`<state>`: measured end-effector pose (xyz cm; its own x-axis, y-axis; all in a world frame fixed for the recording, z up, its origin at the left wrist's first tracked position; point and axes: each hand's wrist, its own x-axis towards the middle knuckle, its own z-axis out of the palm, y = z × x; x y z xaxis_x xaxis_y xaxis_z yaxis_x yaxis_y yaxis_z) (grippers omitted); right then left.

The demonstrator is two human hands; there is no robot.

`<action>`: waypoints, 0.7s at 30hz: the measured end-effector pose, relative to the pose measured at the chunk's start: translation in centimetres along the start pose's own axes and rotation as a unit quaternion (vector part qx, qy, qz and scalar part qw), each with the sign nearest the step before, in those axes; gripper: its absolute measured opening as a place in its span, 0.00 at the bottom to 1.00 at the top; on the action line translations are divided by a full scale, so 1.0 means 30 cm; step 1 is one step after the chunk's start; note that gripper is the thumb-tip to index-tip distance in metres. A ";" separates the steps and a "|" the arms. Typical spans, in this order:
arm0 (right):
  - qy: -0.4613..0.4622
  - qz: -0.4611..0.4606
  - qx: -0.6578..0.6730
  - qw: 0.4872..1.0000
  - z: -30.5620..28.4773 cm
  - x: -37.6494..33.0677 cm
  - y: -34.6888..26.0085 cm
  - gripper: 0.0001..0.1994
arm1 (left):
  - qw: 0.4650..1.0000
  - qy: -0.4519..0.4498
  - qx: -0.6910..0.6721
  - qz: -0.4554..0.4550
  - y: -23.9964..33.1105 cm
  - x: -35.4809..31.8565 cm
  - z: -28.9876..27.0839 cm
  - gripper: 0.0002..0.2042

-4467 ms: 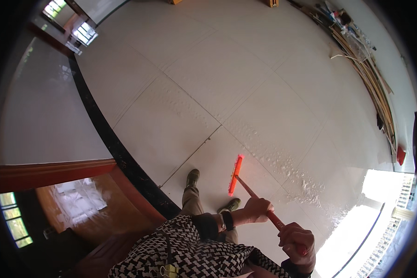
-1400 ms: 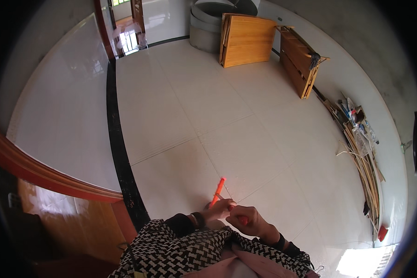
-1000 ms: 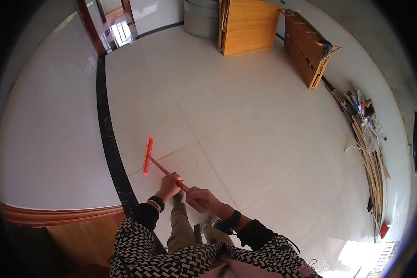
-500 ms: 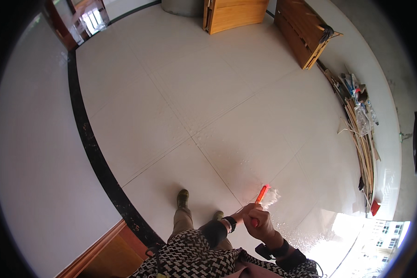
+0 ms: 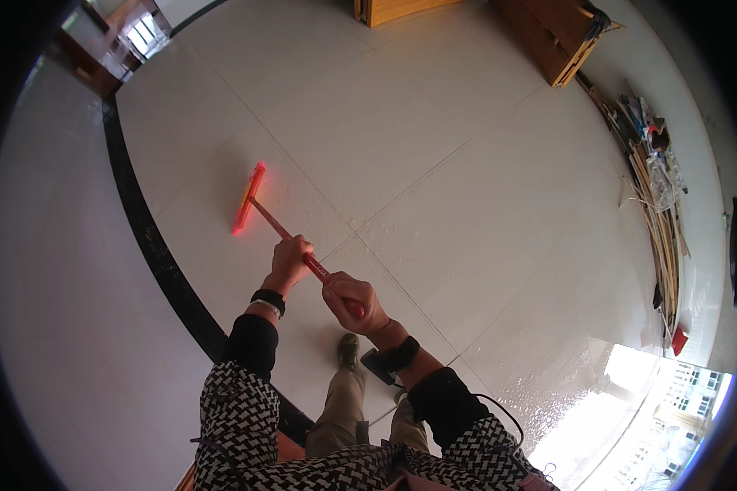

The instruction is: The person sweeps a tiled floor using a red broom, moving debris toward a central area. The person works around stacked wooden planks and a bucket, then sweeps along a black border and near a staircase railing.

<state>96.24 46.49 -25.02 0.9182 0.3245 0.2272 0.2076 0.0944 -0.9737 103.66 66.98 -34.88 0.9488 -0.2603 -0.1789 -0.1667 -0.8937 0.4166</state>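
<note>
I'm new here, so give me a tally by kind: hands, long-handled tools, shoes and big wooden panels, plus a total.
Hands: 2, the left hand and the right hand
Long-handled tools: 1, the red squeegee in both hands
Shoes: 2, one green shoe clear, the other shoe mostly hidden
Big wooden panels: 2, a left panel and a right panel
Total: 7

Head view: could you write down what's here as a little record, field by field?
Tool: red squeegee-like tool
Left hand: closed around its handle, partway along
Right hand: closed around it near the end
Floor: pale tiles, scattered droplets, glossy wet patch lower right
Right wall: thin wooden strips piled along it
Feet: dark green footwear
</note>
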 end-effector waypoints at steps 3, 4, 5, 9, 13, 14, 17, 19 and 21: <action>0.132 0.143 -0.009 0.981 -0.075 -0.126 -0.122 0.03 | 0.996 0.017 -0.008 0.091 0.183 0.022 0.120 0.06; 0.172 0.166 -0.026 0.971 -0.152 -0.206 -0.244 0.06 | 0.990 0.024 -0.038 0.134 0.337 -0.011 0.183 0.06; 0.190 0.144 -0.065 0.969 -0.215 -0.293 -0.375 0.08 | 0.986 -0.041 -0.061 0.152 0.516 -0.068 0.249 0.04; 0.167 0.135 -0.276 0.937 -0.330 -0.534 -0.777 0.11 | 0.878 -0.153 -0.358 0.278 1.147 -0.355 0.419 0.02; 0.140 0.216 -0.379 0.889 -0.345 -0.485 -0.894 0.11 | 0.665 -0.285 -0.666 0.183 1.385 -0.443 0.325 0.01; 0.152 0.197 -0.387 0.888 -0.337 -0.484 -0.944 0.11 | 0.710 -0.261 -0.616 0.221 1.404 -0.459 0.268 0.02; 0.143 0.156 -0.292 0.933 -0.328 -0.539 -1.127 0.08 | 0.856 -0.220 -0.380 0.272 1.370 -0.530 0.091 0.04; 0.109 0.126 -0.200 0.966 -0.335 -0.597 -1.127 0.08 | 0.908 -0.171 -0.306 0.231 1.244 -0.563 0.028 0.03; 0.067 0.073 -0.118 0.988 -0.341 -0.632 -0.982 0.08 | 0.949 -0.086 -0.235 0.190 1.069 -0.566 0.014 0.03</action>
<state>76.16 27.93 -0.84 0.9774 0.1893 0.0941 0.1274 -0.1725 -0.9767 82.10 42.57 -18.86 0.7795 -0.6233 -0.0621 -0.3117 -0.4720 0.8246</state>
